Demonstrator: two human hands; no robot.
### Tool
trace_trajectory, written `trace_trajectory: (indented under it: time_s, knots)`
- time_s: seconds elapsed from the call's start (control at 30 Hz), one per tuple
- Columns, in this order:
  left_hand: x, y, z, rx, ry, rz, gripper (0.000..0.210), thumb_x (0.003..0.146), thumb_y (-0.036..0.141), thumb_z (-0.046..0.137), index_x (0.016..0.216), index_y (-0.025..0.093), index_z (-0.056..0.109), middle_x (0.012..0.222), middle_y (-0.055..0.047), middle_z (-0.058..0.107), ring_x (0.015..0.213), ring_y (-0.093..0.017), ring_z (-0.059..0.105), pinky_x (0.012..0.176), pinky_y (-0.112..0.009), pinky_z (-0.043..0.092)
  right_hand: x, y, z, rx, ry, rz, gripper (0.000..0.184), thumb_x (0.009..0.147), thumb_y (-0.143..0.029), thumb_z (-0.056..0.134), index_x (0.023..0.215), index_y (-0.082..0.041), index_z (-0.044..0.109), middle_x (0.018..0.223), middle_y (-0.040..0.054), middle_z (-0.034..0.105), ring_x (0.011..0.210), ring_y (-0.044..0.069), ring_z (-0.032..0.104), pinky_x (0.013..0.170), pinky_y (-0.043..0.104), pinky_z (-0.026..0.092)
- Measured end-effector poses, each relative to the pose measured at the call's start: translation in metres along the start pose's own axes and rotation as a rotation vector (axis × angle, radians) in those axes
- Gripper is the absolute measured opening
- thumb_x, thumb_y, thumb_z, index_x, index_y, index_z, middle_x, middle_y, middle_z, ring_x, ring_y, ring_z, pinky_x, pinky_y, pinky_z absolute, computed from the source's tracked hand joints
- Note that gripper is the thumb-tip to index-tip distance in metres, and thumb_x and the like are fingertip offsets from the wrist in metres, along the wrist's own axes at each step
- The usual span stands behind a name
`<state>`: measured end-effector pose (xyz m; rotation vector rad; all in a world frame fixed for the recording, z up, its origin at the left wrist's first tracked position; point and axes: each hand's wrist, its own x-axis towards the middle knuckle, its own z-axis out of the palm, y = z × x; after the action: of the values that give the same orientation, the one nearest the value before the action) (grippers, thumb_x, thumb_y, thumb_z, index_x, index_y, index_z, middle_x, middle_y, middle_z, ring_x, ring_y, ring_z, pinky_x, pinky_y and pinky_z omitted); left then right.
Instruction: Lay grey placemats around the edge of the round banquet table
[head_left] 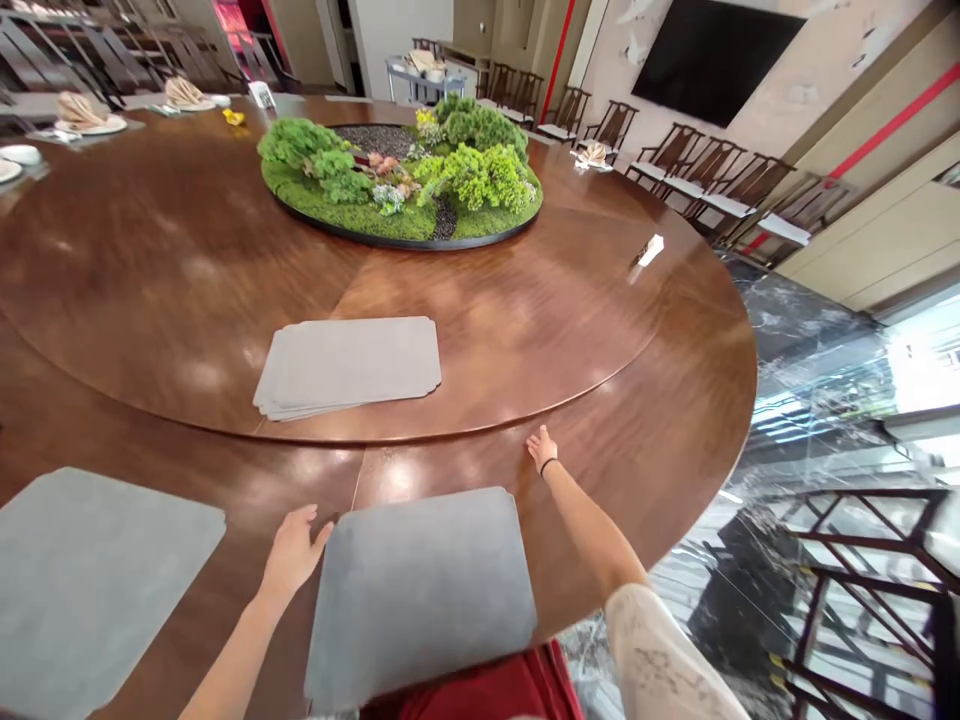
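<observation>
A grey placemat lies flat at the near edge of the round wooden table. Beside its upper left corner is my left hand, thumb and fingers apart and holding nothing; whether the thumb touches the mat I cannot tell. My right hand is beyond the mat's upper right corner, close to the turntable's rim, with its fingers spread and nothing in them. Another grey placemat lies to the left. A loosely squared stack of light grey placemats rests on the turntable.
A miniature garden centerpiece stands mid-table. Folded napkins on plates sit at the far left. A small white card stand is on the right of the turntable. Dark chairs line the wall; a dark frame stands at lower right.
</observation>
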<state>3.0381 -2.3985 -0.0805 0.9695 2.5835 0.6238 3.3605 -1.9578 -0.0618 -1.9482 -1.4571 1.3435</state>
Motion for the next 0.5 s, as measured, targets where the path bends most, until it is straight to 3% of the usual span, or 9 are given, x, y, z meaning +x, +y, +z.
trace_trajectory:
  time_s: [0.1, 0.17, 0.23, 0.37, 0.5]
  knots:
    - [0.103, 0.087, -0.002, 0.099, 0.079, 0.241, 0.049, 0.088, 0.048, 0.036, 0.117, 0.012, 0.050, 0.115, -0.015, 0.057, 0.111, -0.028, 0.054, 0.103, -0.042, 0.040, 0.059, -0.055, 0.026, -0.006, 0.126, 0.122, 0.069, 0.095, -0.035, -0.009, 0.125, 0.002, 0.040, 0.114, 0.0249, 0.060, 0.104, 0.019, 0.062, 0.086, 0.032, 0.047]
    - [0.160, 0.142, 0.014, 0.152, 0.116, 0.350, 0.049, 0.091, 0.046, 0.033, 0.121, 0.010, 0.047, 0.118, -0.016, 0.055, 0.116, -0.028, 0.050, 0.104, -0.042, 0.039, 0.083, -0.065, 0.035, -0.019, 0.251, 0.203, 0.071, 0.095, -0.036, -0.010, 0.125, 0.005, 0.040, 0.122, 0.0323, 0.053, 0.113, 0.025, 0.058, 0.090, 0.040, 0.044]
    - [0.204, 0.184, 0.041, 0.219, 0.168, 0.417, 0.053, 0.091, 0.045, 0.034, 0.125, 0.007, 0.045, 0.129, -0.019, 0.049, 0.127, -0.031, 0.041, 0.107, -0.044, 0.035, 0.099, -0.059, 0.041, -0.021, 0.363, 0.273, 0.072, 0.094, -0.041, -0.006, 0.124, 0.002, 0.044, 0.124, 0.0340, 0.052, 0.115, 0.031, 0.057, 0.092, 0.048, 0.042]
    - [0.255, 0.228, 0.098, 0.393, 0.210, 0.458, 0.060, 0.087, 0.045, 0.039, 0.126, 0.000, 0.046, 0.140, -0.027, 0.040, 0.136, -0.042, 0.026, 0.107, -0.053, 0.030, 0.121, -0.034, 0.047, -0.023, 0.522, 0.348, 0.069, 0.094, -0.045, 0.000, 0.116, -0.006, 0.054, 0.110, 0.0304, 0.061, 0.103, 0.036, 0.063, 0.084, 0.053, 0.046]
    - [0.276, 0.244, 0.123, 0.481, 0.174, 0.368, 0.054, 0.090, 0.047, 0.027, 0.115, 0.009, 0.055, 0.133, -0.021, 0.051, 0.118, -0.043, 0.047, 0.087, -0.051, 0.045, 0.145, -0.019, 0.042, -0.223, 0.490, 0.343, 0.069, 0.094, -0.041, -0.005, 0.118, -0.012, 0.053, 0.103, 0.0272, 0.065, 0.095, 0.035, 0.066, 0.074, 0.053, 0.049]
